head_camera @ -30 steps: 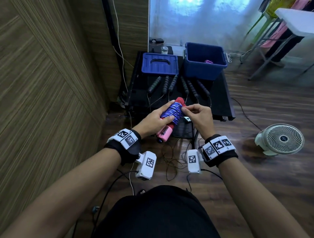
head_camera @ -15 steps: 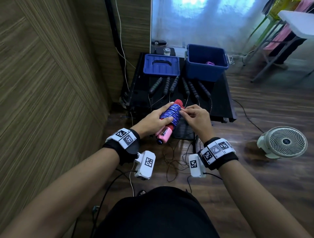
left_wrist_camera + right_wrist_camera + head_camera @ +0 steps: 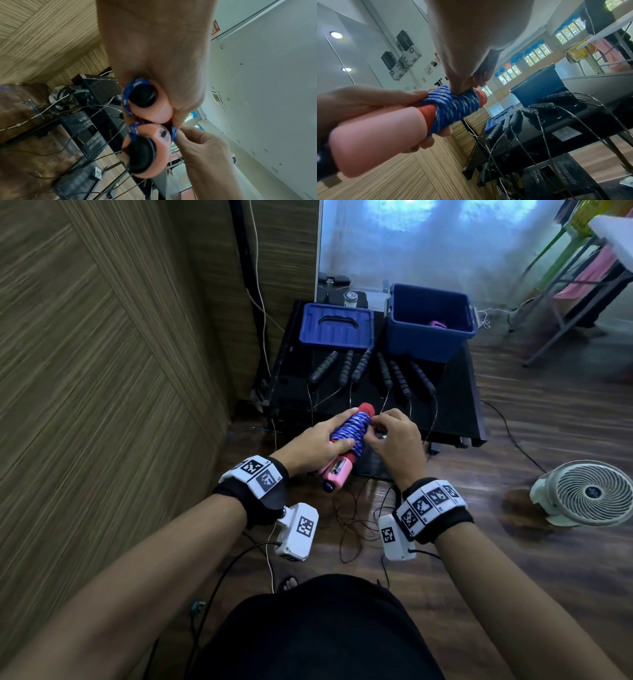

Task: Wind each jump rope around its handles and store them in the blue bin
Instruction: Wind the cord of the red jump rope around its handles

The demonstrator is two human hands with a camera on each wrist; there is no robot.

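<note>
My left hand (image 3: 317,445) grips a pair of pink jump rope handles (image 3: 337,475) held side by side, with blue-and-white rope (image 3: 351,431) wound tightly round their red grips. The right hand (image 3: 387,436) pinches the rope at the upper right of the coil; in the right wrist view its fingertips (image 3: 462,86) press into the windings (image 3: 453,106). The left wrist view shows both handles' black end caps (image 3: 142,97). The open blue bin (image 3: 430,323) stands at the back right of the black table (image 3: 452,405), with a pink bundle (image 3: 437,324) inside.
The bin's blue lid (image 3: 337,326) lies to the left of the bin. Several black jump rope handles (image 3: 371,369) lie in a row on the table, their thin cords hanging to the floor. A white fan (image 3: 591,493) stands on the floor at right. A wooden wall is at left.
The right hand's fingers have shifted from the coil's middle toward its upper end near the red tip. The bundle has tilted slightly; the left hand keeps its grip.
</note>
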